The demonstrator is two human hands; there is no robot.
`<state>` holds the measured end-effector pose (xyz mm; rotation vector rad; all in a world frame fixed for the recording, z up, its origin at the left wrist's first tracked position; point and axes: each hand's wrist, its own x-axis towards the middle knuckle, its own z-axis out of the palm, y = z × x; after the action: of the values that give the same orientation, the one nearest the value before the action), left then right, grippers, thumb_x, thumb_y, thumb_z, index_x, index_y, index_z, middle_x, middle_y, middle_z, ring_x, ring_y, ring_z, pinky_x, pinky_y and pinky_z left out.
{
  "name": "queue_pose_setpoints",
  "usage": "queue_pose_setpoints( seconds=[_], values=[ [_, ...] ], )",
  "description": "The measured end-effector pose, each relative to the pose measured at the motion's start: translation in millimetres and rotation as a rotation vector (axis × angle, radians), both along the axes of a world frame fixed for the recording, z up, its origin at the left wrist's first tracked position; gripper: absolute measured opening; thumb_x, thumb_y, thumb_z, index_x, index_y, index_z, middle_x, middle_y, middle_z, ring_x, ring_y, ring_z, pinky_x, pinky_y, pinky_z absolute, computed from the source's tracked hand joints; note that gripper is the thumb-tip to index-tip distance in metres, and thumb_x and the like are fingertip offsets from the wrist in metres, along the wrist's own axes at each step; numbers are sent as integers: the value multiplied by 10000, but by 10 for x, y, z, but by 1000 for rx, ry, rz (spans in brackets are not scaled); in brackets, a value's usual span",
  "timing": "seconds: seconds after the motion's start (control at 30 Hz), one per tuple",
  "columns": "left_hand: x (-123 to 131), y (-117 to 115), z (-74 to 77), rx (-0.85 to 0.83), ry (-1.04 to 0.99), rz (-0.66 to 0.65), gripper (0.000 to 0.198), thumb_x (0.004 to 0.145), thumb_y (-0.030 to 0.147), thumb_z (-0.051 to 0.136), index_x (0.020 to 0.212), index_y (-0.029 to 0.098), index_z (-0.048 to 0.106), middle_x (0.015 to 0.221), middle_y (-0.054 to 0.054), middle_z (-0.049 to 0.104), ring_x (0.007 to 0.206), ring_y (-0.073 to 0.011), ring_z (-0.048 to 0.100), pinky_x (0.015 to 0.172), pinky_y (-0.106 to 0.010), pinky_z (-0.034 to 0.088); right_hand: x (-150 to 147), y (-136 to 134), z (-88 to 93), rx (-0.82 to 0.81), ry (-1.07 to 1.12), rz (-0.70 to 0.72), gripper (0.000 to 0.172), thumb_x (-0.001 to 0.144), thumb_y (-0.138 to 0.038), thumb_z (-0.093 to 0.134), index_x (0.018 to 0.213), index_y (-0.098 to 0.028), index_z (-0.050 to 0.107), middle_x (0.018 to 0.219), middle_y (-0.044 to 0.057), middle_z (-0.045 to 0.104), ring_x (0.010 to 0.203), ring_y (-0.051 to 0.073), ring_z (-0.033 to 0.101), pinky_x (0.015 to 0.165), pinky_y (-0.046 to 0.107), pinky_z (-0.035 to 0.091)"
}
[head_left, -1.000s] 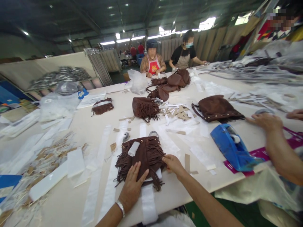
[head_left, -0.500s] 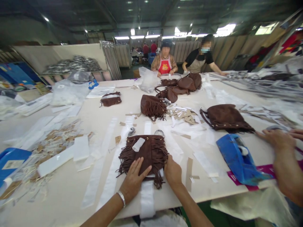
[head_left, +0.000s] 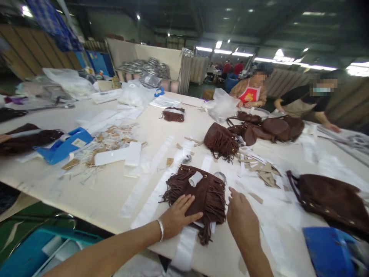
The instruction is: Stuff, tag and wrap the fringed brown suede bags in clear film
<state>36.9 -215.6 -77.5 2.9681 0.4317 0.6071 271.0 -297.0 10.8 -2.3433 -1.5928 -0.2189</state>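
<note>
A dark brown fringed bag lies flat on the table in front of me, with grommets along its top edge. A small white roll sits on its upper part. My left hand rests on the lower part of the bag, palm down and fingers stretched out. Just past the right-hand fringe is my right hand, its fingers curled in; whatever they may hold is hidden. A strip of white wrap runs out from under the bag towards me.
Paper tags and cords are heaped at left beside a blue tape dispenser. Beyond are another fringed bag and a pile of brown bags. Two co-workers stand across the table. At right lies a brown bag.
The view has swung left, so things appear further right. My right hand has come away from the fringe, to the right of it. My left hand stays on the bag.
</note>
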Motion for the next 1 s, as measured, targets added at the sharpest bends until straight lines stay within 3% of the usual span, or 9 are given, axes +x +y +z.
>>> queue_pose_setpoints(
  seconds=[0.07,0.17,0.33,0.47,0.6,0.7,0.8,0.87,1.0],
  values=[
    [0,-3,-3,-8,-13,8,670,897,122,526,1477,359,288,1583,-158,161,1426,-332,263,1116,-539,321,-223,210,-75,111,70,123,332,949,-219,329,1212,-211,531,1076,115,611,994,246,576,780,349,461],
    [6,-11,-9,-20,-27,24,620,916,175,532,1463,372,315,1575,-151,200,1421,-323,281,1113,-539,321,-404,377,-466,132,154,193,303,959,-225,321,1119,-198,577,993,104,590,966,243,550,854,381,454],
    [-15,-20,5,-34,-53,25,604,900,222,569,1446,361,352,1574,-141,218,1409,-323,307,1111,-530,318,-227,307,-982,198,286,203,313,977,-254,301,1150,-172,548,1023,109,568,1003,245,537,899,418,446],
    [-40,-36,-27,-4,-102,55,575,919,265,556,1446,366,348,1558,-144,263,1400,-310,328,1106,-510,331,-208,263,-789,172,262,231,291,980,-277,314,1115,-178,553,1021,110,579,977,246,554,865,411,465],
    [37,-61,-108,-9,-173,80,493,925,294,557,1399,353,433,1520,-151,341,1387,-306,348,1097,-514,342,-514,330,-481,144,131,296,259,964,-268,382,1133,-205,569,1074,112,605,1052,264,533,945,439,422],
    [79,-78,-98,-49,-205,90,308,920,304,561,1221,264,615,1438,-156,457,1362,-310,379,1099,-526,337,-719,441,-509,134,262,393,261,974,-264,360,1117,-194,567,1048,102,623,1035,230,553,953,407,432],
    [-59,-90,7,-124,-221,61,255,940,241,500,1151,216,641,1381,-130,518,1333,-266,413,1132,-486,313,-749,503,-688,148,395,338,277,980,-293,337,1068,-179,574,1012,95,631,976,214,581,908,399,460],
    [-242,-87,86,-247,-258,166,334,947,175,434,1249,220,569,1396,-102,502,1334,-228,407,1141,-460,310,-712,496,-755,140,429,329,275,975,-319,357,1059,-178,577,1031,96,627,991,218,581,910,404,458],
    [-515,-1,145,-504,-300,597,472,911,186,469,1376,150,395,1368,-140,475,1290,-239,425,1094,-437,371,-676,429,-634,23,464,432,282,947,-387,461,1125,-188,554,1084,94,606,1018,222,576,914,394,472]
  ],
)
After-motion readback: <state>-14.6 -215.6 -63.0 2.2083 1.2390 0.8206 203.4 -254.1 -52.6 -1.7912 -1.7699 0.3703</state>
